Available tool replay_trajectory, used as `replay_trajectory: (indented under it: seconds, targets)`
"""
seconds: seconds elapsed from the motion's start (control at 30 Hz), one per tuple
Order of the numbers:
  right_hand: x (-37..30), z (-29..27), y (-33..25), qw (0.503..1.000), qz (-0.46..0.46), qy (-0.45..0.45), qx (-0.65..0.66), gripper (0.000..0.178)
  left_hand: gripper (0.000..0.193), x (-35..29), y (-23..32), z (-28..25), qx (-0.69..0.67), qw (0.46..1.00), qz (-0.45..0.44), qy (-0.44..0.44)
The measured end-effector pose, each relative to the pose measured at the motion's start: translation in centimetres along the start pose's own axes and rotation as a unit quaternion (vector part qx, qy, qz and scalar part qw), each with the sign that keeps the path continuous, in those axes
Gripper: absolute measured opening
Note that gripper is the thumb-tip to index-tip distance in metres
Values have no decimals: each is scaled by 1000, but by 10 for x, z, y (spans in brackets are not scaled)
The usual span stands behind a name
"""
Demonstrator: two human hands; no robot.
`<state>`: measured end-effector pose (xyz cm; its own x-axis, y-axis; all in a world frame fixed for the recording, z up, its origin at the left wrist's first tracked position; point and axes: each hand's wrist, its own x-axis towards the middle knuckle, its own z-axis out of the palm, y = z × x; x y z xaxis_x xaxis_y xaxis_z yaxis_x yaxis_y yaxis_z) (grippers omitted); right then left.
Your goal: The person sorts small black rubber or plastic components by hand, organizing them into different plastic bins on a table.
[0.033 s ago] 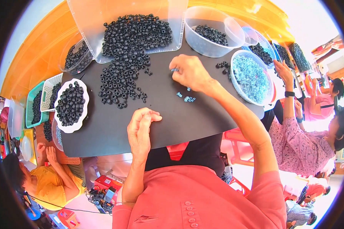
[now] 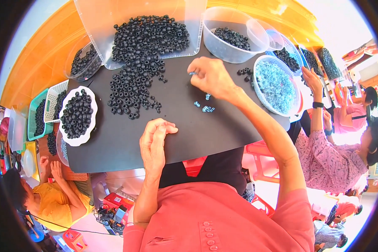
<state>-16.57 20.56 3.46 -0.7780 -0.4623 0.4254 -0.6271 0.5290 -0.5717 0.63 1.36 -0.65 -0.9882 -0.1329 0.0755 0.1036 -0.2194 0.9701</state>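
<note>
Above the dark tabletop (image 2: 126, 145), my right hand (image 2: 214, 77) is closed, with a small light-blue piece (image 2: 192, 73) showing at its fingertips. Just below that hand lie several small blue-and-dark pieces (image 2: 208, 109). Nearer to me, my left hand (image 2: 154, 145) hovers over the table's front part, thumb and fingers pressed together; what they hold, if anything, is hidden. A loose heap of round black beads with holes (image 2: 130, 90) spreads across the table beyond and left of my left hand. A shallow round tub (image 2: 299, 98) of light-blue pieces stands right of my right hand.
The heap runs out of a clear bin (image 2: 193, 44) lying on its side. A clear bowl (image 2: 216, 54) with black beads stands at the back. At left is a scalloped white plate (image 2: 93, 122) of beads beside a white basket (image 2: 50, 94). Co-workers sit on both sides.
My right hand has moved slightly to the right, and the blue piece at its fingertips has risen a little. My left hand stays where it was.
</note>
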Motion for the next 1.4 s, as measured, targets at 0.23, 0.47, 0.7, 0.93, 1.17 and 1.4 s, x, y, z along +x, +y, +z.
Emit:
replay_trajectory:
  seconds: [0.23, 0.47, 0.7, 0.93, 1.17, 1.4]
  targets:
    - [-12, -3, -11, 997, 28, -46, 59, 15, 20, -1, -3, -3, 2, 1000, 12, 2]
    - [-21, -10, -9, 995, 83, 19, 43, 14, 21, -1, -5, -4, -7, 1000, 13, -2]
    - [-36, -21, -22, 992, 86, -56, 70, 15, 20, -1, 3, 5, 2, 999, 5, 34]
    - [-56, -11, -32, 989, -7, -117, -86, 13, 19, -1, 4, 4, 9, 999, 4, 33]
    - [-56, -2, -31, 982, 17, -27, -187, 14, 16, -2, 10, 6, 13, 1000, -4, 24]
    - [-56, 27, -87, 968, 151, -48, 193, 10, 10, -8, 11, -2, 45, 999, -13, 0]
